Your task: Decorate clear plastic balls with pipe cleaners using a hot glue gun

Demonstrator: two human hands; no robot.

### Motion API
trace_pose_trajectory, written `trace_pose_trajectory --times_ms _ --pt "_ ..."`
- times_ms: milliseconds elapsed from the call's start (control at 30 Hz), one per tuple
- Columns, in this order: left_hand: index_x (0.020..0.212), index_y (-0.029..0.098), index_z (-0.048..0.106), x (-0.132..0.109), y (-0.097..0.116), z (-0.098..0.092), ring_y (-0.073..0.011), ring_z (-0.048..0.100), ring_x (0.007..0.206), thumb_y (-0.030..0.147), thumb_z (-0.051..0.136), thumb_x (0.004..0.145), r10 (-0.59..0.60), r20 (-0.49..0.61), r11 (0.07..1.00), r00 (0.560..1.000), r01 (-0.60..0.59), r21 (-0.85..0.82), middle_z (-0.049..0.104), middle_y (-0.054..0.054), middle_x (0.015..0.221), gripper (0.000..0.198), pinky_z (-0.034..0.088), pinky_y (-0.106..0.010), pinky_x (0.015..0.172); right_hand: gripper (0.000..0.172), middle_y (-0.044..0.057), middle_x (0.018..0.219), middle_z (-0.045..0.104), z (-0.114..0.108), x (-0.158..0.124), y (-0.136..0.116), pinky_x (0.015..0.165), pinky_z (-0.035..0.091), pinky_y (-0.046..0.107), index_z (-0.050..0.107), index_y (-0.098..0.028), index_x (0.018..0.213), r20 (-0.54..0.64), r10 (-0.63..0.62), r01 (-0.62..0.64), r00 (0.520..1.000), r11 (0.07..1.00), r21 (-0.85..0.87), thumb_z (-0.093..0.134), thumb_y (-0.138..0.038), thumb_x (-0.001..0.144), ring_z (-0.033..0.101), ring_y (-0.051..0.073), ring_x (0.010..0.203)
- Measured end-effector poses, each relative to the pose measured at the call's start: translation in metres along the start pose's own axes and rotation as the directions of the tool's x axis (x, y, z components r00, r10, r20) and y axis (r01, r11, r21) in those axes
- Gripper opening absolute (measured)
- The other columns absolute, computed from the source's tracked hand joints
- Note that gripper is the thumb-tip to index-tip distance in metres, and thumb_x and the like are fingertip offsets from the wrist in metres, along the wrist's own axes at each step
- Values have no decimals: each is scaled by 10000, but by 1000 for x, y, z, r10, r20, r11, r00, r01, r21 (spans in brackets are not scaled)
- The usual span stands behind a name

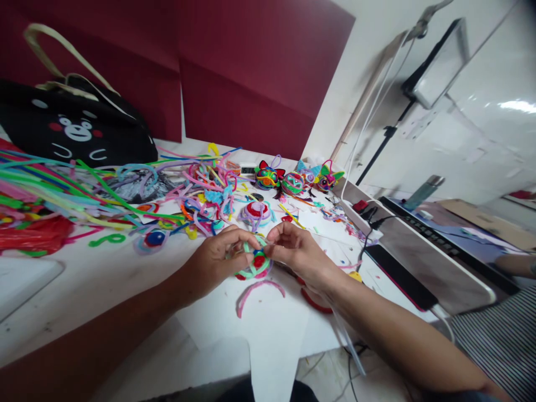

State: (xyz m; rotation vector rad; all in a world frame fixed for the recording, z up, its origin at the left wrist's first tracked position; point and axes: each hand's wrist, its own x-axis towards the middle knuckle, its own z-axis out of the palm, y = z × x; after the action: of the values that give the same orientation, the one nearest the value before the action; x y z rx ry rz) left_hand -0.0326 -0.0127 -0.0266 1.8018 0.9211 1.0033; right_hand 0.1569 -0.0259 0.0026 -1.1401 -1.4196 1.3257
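Observation:
In front of me on the table is a ball decorated with pipe cleaners, green, red and pink. My left hand holds it from the left, with thumb and index finger closed at its top. A small blue pipe-cleaner piece shows between the fingertips of both hands. From the right, my right hand pinches at this blue piece, its other fingers curled. The two hands cover part of the ball. Just below lies a curved pink pipe cleaner on white paper.
Loose pipe cleaners are heaped at left, near a black bag. Several finished decorated balls stand at the back. To the right are scissors, a black power bank or phone with a cable, and a stand-mounted screen.

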Motion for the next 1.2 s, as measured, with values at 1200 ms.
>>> trace_pose_trajectory --times_ms 1200 --pt "890 213 639 1 -7 0 -134 471 672 214 585 743 49 -26 999 998 -49 -4 492 23 733 157 375 -248 577 380 -23 782 559 0 4 5 642 395 258 558 -183 837 50 16 -19 999 998 64 822 -266 577 510 107 690"
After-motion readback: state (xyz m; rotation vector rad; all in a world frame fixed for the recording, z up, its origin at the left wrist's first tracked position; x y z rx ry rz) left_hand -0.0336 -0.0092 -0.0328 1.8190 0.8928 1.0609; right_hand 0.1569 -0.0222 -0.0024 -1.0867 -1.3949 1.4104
